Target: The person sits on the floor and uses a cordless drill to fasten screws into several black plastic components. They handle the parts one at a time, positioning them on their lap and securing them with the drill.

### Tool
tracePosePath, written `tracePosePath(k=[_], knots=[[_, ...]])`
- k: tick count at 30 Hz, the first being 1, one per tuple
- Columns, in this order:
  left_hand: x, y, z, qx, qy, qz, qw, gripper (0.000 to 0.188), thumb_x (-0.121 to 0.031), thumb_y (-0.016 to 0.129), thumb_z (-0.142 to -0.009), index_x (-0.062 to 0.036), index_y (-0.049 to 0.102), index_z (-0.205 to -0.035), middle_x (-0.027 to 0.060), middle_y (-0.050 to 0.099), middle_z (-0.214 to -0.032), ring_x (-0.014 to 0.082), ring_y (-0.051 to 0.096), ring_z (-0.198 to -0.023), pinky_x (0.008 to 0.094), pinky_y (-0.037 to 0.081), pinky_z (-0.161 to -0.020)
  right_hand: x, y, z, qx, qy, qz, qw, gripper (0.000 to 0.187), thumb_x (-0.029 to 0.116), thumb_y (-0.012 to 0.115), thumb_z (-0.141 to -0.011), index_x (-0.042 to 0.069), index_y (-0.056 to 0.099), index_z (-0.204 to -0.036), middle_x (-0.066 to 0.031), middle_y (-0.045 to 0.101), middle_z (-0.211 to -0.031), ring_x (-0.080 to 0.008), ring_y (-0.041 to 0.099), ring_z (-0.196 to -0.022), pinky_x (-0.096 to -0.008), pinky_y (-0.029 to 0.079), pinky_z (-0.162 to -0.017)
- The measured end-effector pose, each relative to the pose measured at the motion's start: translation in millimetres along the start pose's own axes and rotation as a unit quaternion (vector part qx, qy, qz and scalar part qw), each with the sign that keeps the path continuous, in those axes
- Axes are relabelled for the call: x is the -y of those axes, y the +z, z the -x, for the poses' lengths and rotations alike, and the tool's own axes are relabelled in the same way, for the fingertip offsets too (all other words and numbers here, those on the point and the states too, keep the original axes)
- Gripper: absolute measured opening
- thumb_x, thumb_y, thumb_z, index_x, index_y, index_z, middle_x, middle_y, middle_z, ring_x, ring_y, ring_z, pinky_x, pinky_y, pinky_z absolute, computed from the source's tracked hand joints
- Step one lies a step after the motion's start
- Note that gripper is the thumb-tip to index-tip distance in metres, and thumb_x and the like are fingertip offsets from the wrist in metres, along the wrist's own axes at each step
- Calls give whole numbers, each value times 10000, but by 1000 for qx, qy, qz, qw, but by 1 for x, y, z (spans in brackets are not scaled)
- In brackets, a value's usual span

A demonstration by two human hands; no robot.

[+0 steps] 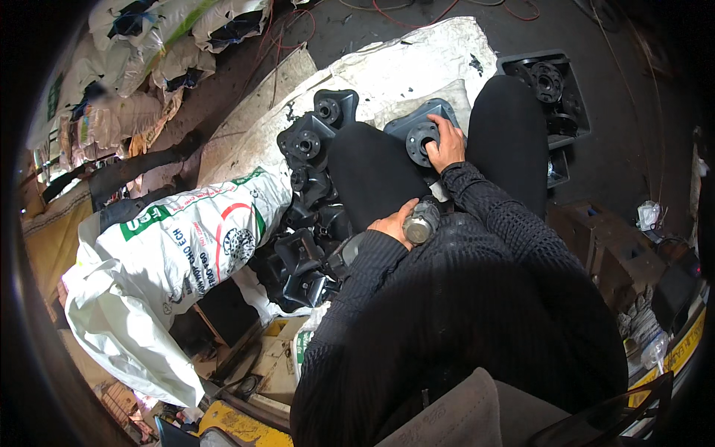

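Between my knees lies a dark plastic part with a round, holed flange (419, 141) on a squarish grey base (402, 121). My right hand (448, 144) grips the flange at its right side, with a fingertip at the centre hole. In my lap, my left hand (397, 225) is wrapped around a grey cylindrical tool (423, 221) with a rounded end. Its far side is hidden, so I cannot tell its exact kind. Similar flanged parts (304, 144) lie in a heap by my left knee.
A pale sheet (417, 56) covers the floor ahead. On the left lies a white printed sack (197, 238), with stacked filled bags (160, 67) beyond it. More flanged parts sit in a dark tray (577, 97) by my right knee. A brown box (611, 238) stands at right.
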State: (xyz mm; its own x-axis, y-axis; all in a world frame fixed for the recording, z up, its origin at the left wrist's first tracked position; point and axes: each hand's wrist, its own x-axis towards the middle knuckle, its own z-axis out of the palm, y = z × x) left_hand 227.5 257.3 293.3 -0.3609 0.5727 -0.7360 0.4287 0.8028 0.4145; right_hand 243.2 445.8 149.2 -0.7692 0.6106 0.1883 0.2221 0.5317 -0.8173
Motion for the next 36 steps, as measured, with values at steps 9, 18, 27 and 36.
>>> tracePosePath(k=[9,18,27,36], knots=[[3,0,-9,11,15,0,1000,622,-324,589,-756,-232,326,-1313,113,597,-1073,308,604,-916,385,477,-778,-4,7,6,-9,20,-24,999,544,104,478,-649,61,453,-1191,-163,541,-1043,-321,508,-988,-409,344,-895],[1,6,-3,-6,-18,-10,1000,774,-291,671,-646,-242,297,-1322,115,601,-1072,326,587,-962,419,459,-820,38,-21,-7,9,146,-23,989,762,159,612,-659,93,280,-1341,-202,286,-1331,-378,266,-1237,-422,268,-1017],[16,18,0,-19,8,1,1000,816,-257,676,-616,-267,281,-1330,119,595,-1075,328,600,-921,381,476,-800,-128,-208,32,-44,335,96,936,225,135,576,-774,87,609,-992,-80,649,-932,-185,618,-863,-310,464,-801],[28,43,-34,-45,138,-3,989,887,-207,698,-570,-259,264,-1341,97,593,-1072,297,610,-898,350,477,-791,-249,-183,86,294,361,363,807,492,286,616,-751,113,489,-1195,-126,510,-1189,-306,521,-1078,-420,434,-897]])
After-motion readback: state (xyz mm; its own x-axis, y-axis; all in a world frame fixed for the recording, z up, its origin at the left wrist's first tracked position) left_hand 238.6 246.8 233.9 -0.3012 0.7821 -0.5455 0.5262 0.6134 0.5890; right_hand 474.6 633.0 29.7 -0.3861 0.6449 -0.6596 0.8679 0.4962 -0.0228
